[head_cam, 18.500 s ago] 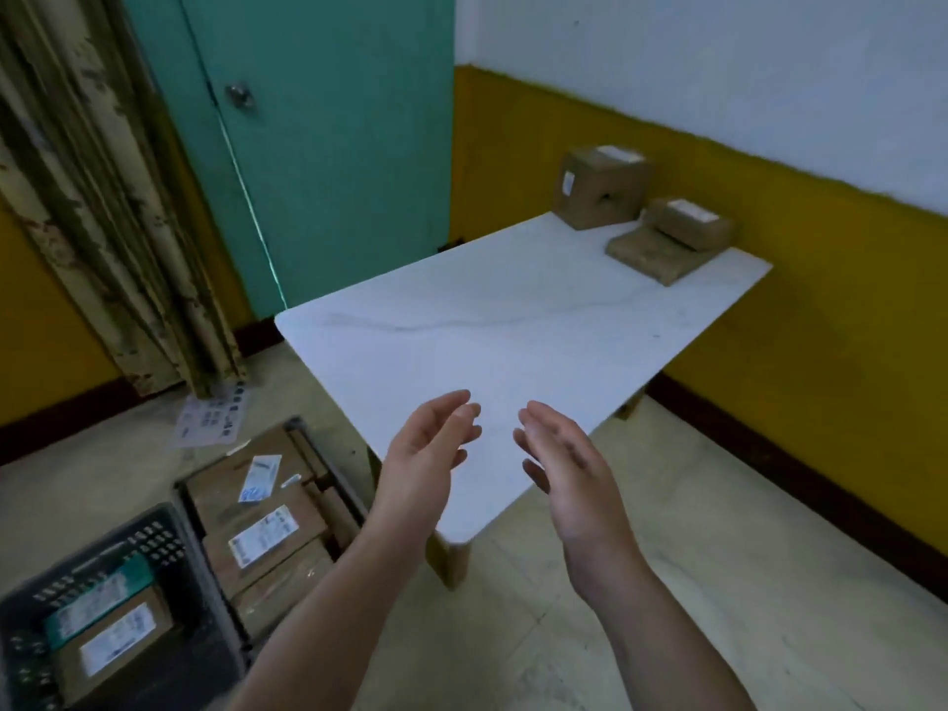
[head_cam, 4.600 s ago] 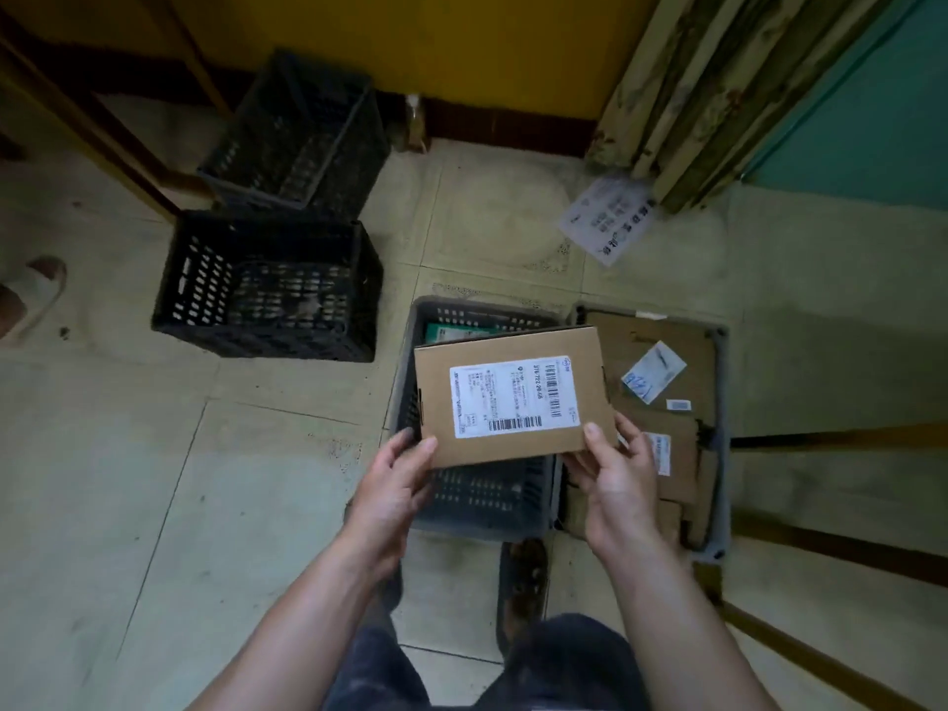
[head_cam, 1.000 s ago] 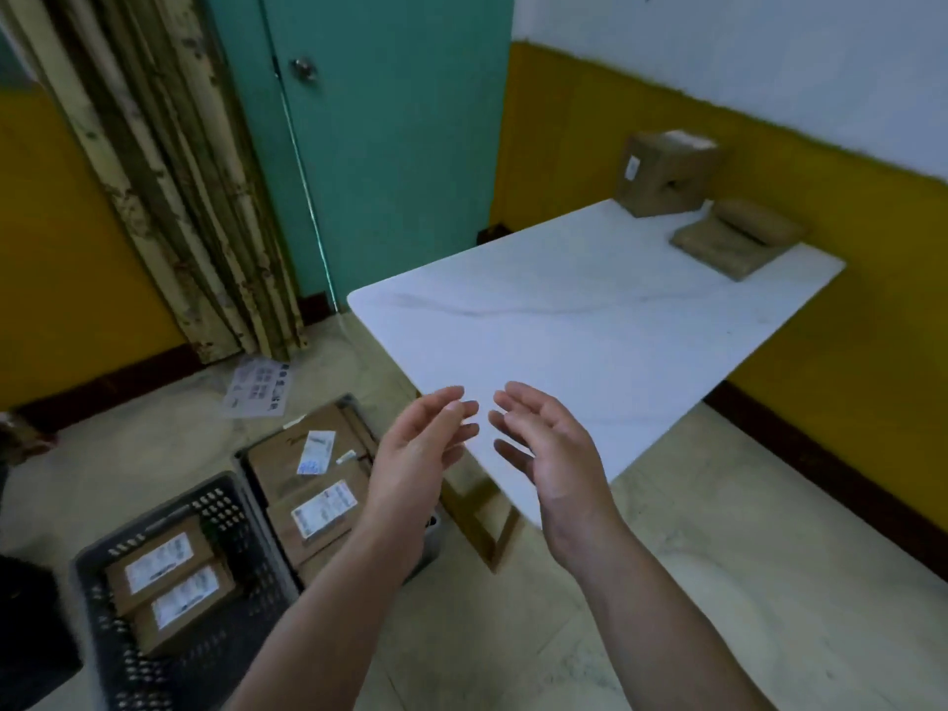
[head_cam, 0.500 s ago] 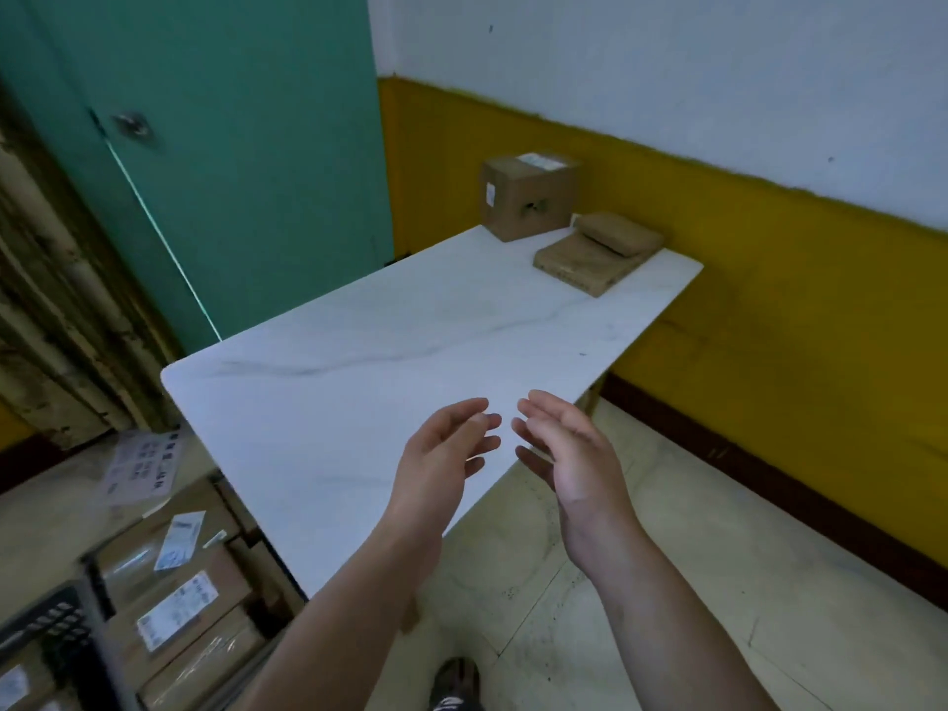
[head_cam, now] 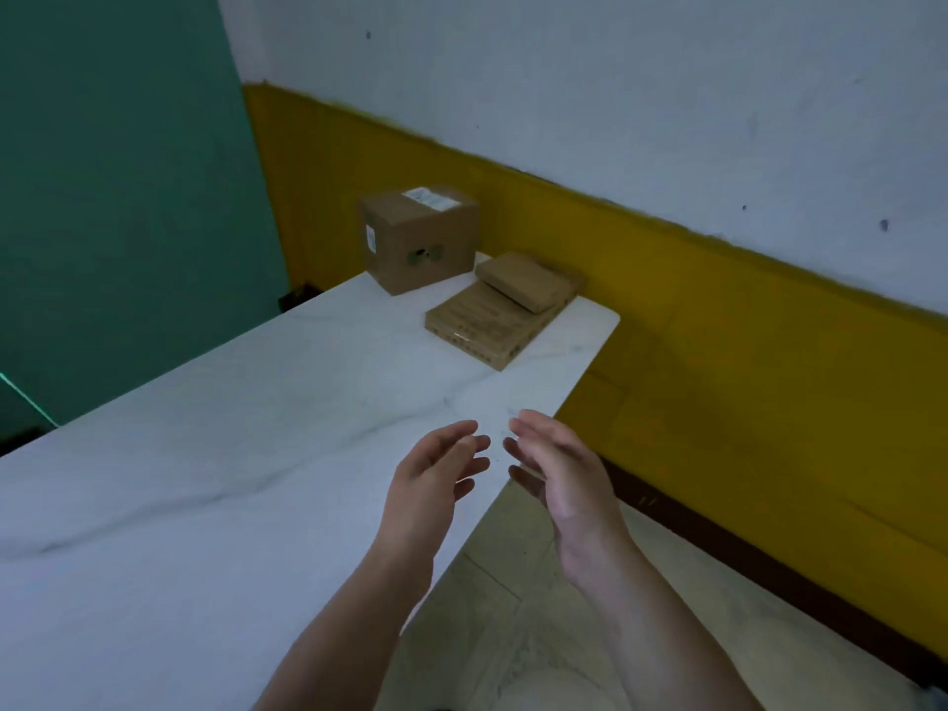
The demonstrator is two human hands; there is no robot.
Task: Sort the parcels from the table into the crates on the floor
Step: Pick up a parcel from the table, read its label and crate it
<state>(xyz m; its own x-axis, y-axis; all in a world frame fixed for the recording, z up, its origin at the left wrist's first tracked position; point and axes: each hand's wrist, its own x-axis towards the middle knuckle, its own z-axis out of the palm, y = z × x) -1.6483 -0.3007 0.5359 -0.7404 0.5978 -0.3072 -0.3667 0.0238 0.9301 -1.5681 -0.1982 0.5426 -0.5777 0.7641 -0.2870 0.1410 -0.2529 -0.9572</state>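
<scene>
Three cardboard parcels stand at the far end of the white marble table (head_cam: 215, 454). A cube-shaped box (head_cam: 418, 238) with a white label on top is nearest the corner. To its right a flat wide parcel (head_cam: 482, 325) lies on the table, and a smaller flat parcel (head_cam: 528, 282) rests on top of it. My left hand (head_cam: 436, 479) and my right hand (head_cam: 559, 469) hover over the table's right edge, palms facing each other, fingers relaxed, holding nothing. The crates are out of view.
A teal door (head_cam: 118, 197) fills the left side behind the table. A yellow and white wall (head_cam: 718, 310) runs along the right, with a dark skirting board at its foot. Pale floor tiles (head_cam: 513, 633) show between the table and the wall.
The view has swung right and moved closer to the far end of the table; the crates have dropped out of sight. Both hands stay empty, held in front of me.
</scene>
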